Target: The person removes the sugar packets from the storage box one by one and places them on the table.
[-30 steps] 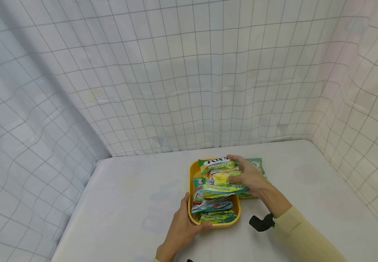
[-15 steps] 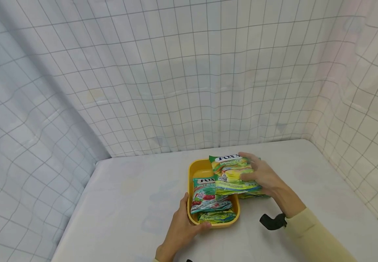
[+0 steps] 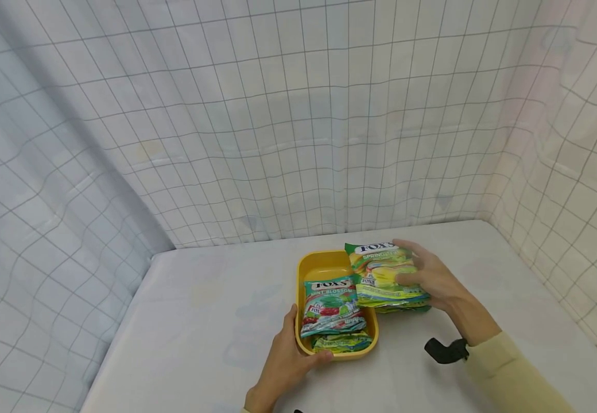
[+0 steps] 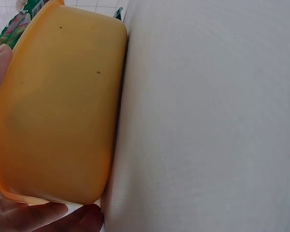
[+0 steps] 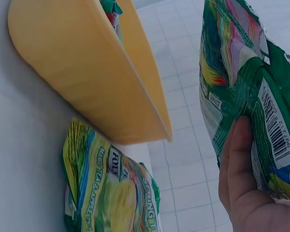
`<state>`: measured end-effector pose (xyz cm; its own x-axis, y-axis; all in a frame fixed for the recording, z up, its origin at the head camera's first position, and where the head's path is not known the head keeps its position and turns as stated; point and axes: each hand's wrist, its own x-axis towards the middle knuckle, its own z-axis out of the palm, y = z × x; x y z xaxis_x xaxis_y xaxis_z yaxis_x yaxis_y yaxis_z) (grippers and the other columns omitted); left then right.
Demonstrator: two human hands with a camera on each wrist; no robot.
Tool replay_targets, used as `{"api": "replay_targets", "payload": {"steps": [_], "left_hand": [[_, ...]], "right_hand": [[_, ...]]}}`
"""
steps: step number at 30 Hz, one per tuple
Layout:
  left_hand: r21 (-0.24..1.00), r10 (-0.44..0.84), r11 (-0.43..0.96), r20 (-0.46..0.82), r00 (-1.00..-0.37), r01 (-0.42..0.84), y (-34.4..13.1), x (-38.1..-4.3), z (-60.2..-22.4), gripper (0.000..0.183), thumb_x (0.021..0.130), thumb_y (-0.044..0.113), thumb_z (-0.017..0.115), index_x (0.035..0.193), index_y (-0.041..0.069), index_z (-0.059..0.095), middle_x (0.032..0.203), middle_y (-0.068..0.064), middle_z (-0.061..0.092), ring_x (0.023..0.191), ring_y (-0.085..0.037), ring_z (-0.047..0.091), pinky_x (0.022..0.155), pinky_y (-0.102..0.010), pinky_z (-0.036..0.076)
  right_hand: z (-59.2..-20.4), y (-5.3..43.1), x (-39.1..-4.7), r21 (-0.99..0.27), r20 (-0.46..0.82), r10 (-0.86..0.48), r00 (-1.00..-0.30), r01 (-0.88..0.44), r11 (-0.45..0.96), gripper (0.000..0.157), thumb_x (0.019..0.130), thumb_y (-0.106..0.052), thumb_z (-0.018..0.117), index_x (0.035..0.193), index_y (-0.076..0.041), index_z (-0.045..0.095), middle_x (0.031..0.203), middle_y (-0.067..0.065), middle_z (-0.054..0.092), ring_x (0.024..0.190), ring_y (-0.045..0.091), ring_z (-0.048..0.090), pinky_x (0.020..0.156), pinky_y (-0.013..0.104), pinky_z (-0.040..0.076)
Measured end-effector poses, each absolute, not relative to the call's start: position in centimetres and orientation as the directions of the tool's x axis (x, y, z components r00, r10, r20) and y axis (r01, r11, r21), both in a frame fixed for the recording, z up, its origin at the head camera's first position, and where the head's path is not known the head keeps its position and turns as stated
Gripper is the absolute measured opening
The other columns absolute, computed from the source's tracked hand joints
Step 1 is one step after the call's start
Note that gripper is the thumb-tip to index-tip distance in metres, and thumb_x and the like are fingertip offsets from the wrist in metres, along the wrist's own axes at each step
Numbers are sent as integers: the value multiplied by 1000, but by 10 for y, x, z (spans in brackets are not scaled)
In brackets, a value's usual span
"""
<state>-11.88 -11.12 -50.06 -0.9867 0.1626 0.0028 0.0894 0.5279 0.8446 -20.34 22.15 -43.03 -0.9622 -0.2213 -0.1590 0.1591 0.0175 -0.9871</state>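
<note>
My left hand (image 3: pixel 284 361) grips the near left corner of a yellow plastic tub (image 3: pixel 315 263), its thumb along the front rim. Inside the tub lies a teal Fox's Mint Blossom candy bag (image 3: pixel 332 307), with a yellow-green candy bag (image 3: pixel 342 342) partly under it at the near end. Over the tub's right rim, my right hand (image 3: pixel 433 281) holds a Fox's Spring Tea candy bag (image 3: pixel 376 284) by its right side, raised above the table. In the right wrist view, another Spring Tea bag (image 5: pixel 113 188) lies on the table beside the tub, mostly hidden in the head view.
The white table (image 3: pixel 210 310) stretches out on both sides of the tub. Behind it and along the sides hang white sheets with a grid pattern (image 3: pixel 298 132). A black strap piece (image 3: pixel 445 351) juts from the right wrist.
The right hand has moved right with the Spring Tea bag, from above the tub to its right rim, uncovering the Mint Blossom bag. The left hand stays at the tub.
</note>
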Motion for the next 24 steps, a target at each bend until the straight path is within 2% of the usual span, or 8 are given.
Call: {"api": "replay_targets", "payload": {"steps": [5,12,24], "left_hand": [[843,162,531,-5,-987,83,-112,-118,-501,125,75,53,88,159,-4,16,147,-20,51,131,-35,53,107,-54,43],[841,168,533,6,-986,96,-111,-119,-500,124,75,53,87,159,-3,16,146,-19,52,130,-34,54,107,-54,43],[843,175,528,7,-985,100,-112,-120,-500,123,75,52,88,160,-2,16,147,-17,52,131,-31,53,108,-53,43]], "right_hand": [[-427,233,-203,-989,-138,-237,-962,148,-25,91,88,11,66,163,-23,25,161,24,20,105,31,62,81,42,59],[-425,246,-204,-991,-112,-234,-966,126,-48,91,90,10,66,163,-22,23,161,22,21,100,25,63,78,38,59],[-423,271,-206,-992,-86,-221,-972,105,-73,89,90,8,69,160,-27,28,144,13,38,93,21,68,74,37,60]]}}
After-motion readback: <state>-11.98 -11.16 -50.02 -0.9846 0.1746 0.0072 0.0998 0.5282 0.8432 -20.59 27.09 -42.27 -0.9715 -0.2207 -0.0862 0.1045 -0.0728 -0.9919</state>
